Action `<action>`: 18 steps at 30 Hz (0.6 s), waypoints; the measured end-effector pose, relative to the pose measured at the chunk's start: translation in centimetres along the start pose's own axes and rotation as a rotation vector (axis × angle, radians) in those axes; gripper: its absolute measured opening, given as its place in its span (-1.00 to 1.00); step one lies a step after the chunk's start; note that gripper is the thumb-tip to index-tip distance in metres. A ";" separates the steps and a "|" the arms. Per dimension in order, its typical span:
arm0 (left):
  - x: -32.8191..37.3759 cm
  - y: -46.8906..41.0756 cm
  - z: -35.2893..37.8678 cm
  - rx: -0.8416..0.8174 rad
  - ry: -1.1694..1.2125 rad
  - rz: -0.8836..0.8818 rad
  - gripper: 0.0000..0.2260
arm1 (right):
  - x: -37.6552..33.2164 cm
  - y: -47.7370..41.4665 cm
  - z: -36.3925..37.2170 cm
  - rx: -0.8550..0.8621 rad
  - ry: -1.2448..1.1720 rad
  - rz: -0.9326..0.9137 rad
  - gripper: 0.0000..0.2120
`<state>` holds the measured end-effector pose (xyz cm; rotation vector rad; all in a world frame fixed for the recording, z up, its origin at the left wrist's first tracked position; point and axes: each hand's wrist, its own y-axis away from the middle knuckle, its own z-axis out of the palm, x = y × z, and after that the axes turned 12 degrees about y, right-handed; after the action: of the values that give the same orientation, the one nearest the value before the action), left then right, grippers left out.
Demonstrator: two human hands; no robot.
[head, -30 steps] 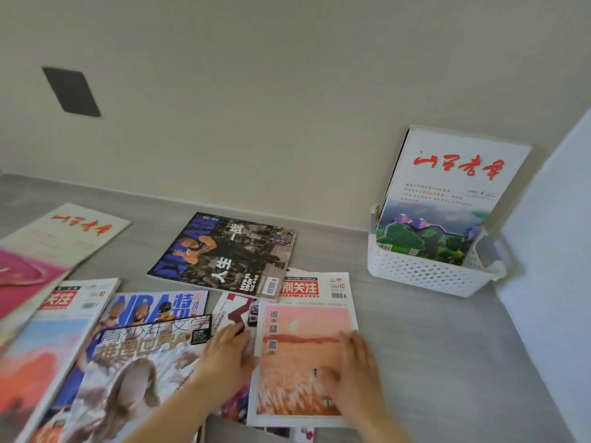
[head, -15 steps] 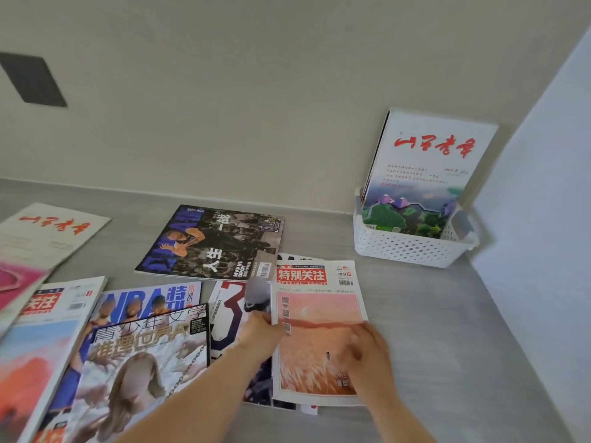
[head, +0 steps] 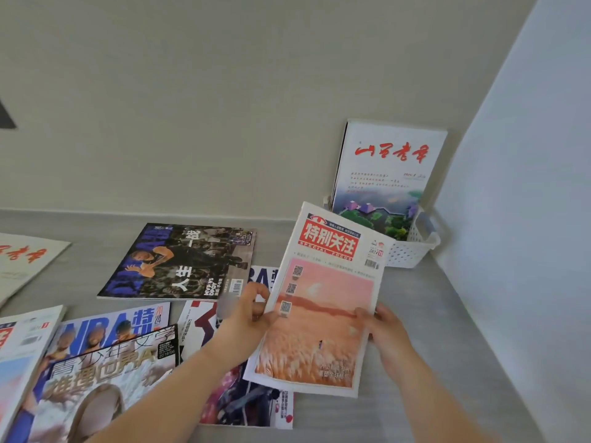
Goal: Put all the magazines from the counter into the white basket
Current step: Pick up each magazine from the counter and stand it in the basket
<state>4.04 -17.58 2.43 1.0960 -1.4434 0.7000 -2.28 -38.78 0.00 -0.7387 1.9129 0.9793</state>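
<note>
**Desk:** What has changed in the last second?

**Photographer:** The pink-and-white paper magazine with the red title block (head: 323, 302) has come up off the pile. A second ago it lay flat under both palms. Now it is in the air, tilted, its top edge toward the white perforated plastic basket (head: 412, 247) in the far right corner. The left hand (head: 246, 311) pinches its left edge, thumb on the cover and fingers behind. The right hand (head: 383, 330) grips the right edge with its fingers curled under.

**Desk:** And for the job?

**Photographer:** One magazine is on its way but not yet in. The basket already holds a tall white magazine with red brush lettering (head: 390, 167), standing upright. I cannot tell whether more stand behind it. The lift has bared more of a glossy white-and-red magazine (head: 204, 324) beneath. My reading is that it is early going, with most of the pile left.

**Desk:** What remains on the surface?

**Photographer:** The matte grey counter (head: 447, 346) carries a dark blue-and-black basketball magazine (head: 182, 263) lying flat near the wall. Nearer the camera, a blue NBA magazine (head: 121, 324) sits partly under a grey-toned literary magazine (head: 105, 378). At far left lies a second white magazine with red lettering (head: 25, 260).

**Desk:** The room?

**Photographer:** A plain beige wall (head: 224, 107) runs behind and a pale panel (head: 527, 187) closes the right side. A dark rectangle (head: 4, 118) shows on the wall at the left edge.
</note>
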 end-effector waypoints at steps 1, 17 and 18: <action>0.7 -0.4 -0.1 0.019 -0.005 0.035 -0.74 | -0.9 -0.2 -0.6 -0.008 -0.025 -0.042 -0.78; 14.8 -16.5 5.7 0.249 -0.219 0.380 -0.80 | -16.2 -9.4 -11.5 0.438 -0.041 -0.541 -0.76; 15.2 -17.6 6.1 0.243 -0.243 0.372 -0.79 | -16.2 -10.4 -11.8 0.443 -0.030 -0.529 -0.76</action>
<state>18.51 -33.44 13.18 1.1373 -1.8333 1.0553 8.54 -52.23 14.56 -0.8867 1.6895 0.2275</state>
